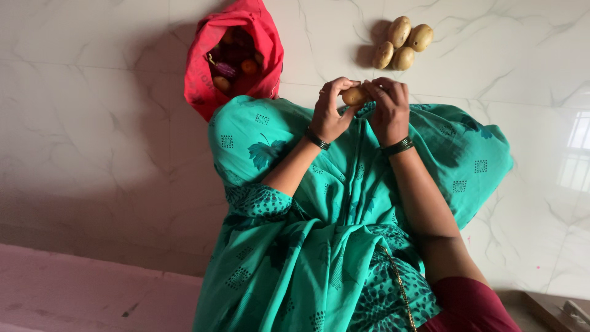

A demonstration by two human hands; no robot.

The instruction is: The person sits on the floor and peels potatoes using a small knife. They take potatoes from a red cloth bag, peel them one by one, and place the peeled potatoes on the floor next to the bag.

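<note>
While gripping one small potato [355,95] between them, left hand [330,110] and right hand [387,107] both curled shut around it over the green-draped lap [344,203], leaving four potatoes [402,43] piled just beyond, red bag [236,55] of vegetables beyond-left.

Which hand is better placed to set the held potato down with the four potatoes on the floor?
Probably the right hand: it grips the potato together with the left hand, but lies on the side of the potato pile, so its path there looks shorter. The red bag lies toward the left.
</note>
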